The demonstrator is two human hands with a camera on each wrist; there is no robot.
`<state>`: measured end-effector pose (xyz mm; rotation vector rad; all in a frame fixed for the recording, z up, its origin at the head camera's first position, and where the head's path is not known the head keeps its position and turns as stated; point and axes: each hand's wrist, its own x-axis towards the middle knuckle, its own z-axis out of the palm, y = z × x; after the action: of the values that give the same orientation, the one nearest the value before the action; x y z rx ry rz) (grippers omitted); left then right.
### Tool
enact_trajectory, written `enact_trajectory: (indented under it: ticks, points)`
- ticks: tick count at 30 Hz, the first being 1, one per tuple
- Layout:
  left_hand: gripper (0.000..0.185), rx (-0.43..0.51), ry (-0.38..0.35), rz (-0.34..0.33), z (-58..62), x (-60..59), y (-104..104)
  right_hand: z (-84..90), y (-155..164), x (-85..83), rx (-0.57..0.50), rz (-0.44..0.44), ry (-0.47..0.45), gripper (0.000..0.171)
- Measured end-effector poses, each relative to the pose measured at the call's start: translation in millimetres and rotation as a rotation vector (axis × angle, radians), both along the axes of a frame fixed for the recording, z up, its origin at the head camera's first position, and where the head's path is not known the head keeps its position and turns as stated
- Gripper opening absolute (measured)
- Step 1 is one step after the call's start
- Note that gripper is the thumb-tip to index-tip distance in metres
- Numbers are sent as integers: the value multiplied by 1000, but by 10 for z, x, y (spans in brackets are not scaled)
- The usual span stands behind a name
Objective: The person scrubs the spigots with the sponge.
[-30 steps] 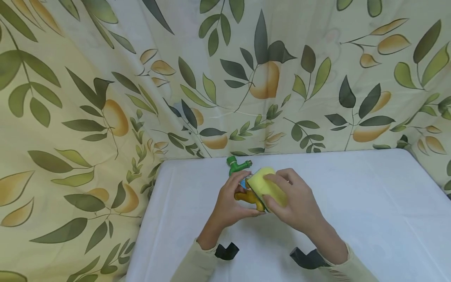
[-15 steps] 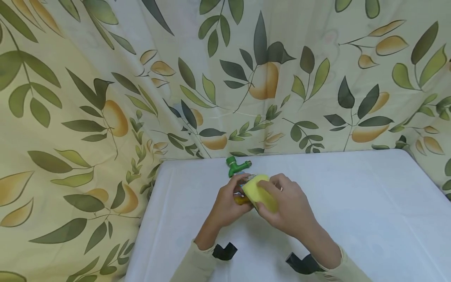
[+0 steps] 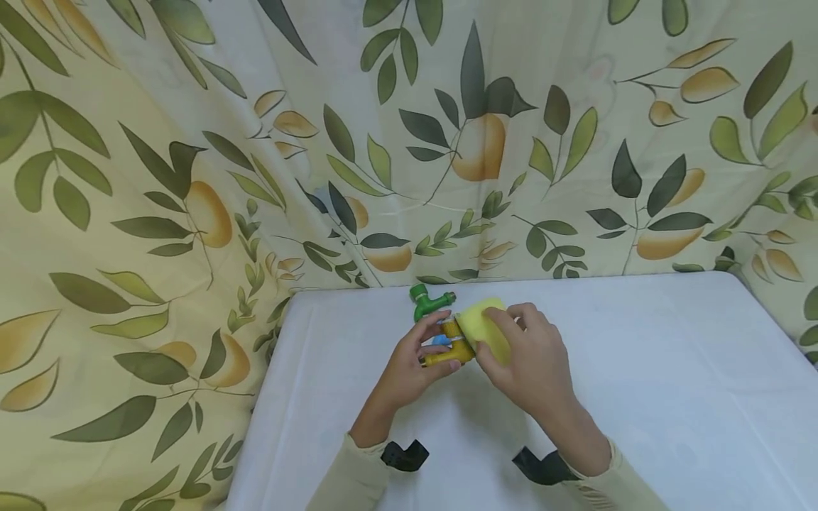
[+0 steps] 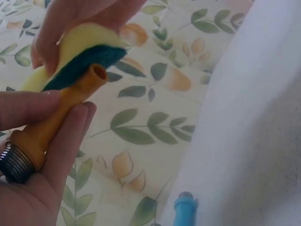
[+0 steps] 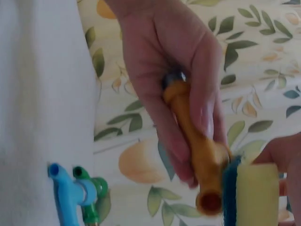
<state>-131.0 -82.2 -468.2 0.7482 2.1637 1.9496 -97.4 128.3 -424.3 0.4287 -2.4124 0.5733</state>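
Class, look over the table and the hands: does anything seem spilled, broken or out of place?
Nothing stands out. The left hand holds a yellow tap, the right hand presses a sponge to it, and the green tap and blue tap lie on the white table.

sponge [image 3: 487, 328] now farther along the yellow tap [image 3: 449, 346]

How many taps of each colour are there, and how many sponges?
Yellow tap: 1, held in the left hand
Green tap: 1, on the table
Blue tap: 1, on the table
Sponge: 1, held in the right hand
Total: 4 things
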Motion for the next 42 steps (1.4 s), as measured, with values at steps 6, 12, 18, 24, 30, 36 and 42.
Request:
enact_trajectory:
  ticks: [6,12,18,24,30,36,42]
  points:
    - [73,42,-19,13,-19,-19,5,-19,-9,14,68,46,8,39]
    - [76,287,-150,-223,-66,-60,-96,7,-10,-38,-26,-8,-24,37]
    - [89,593,-325,-674,-148,-132,-238,69,8,-15,-89,-18,-53,36]
    - [98,582,-244,-681,-213,-222,-187,127,-29,19,-68,87,-75,38]
    - [92,631,-234,-666,-281,-243,-78,130,-19,9,-55,66,-57,38]
    - [97,664,-230,-623,-318,-241,-7,106,-44,33,-26,161,-54,36]
    - [99,643,-218,-587,-335,-236,33,116,-43,49,-13,138,-17,35]
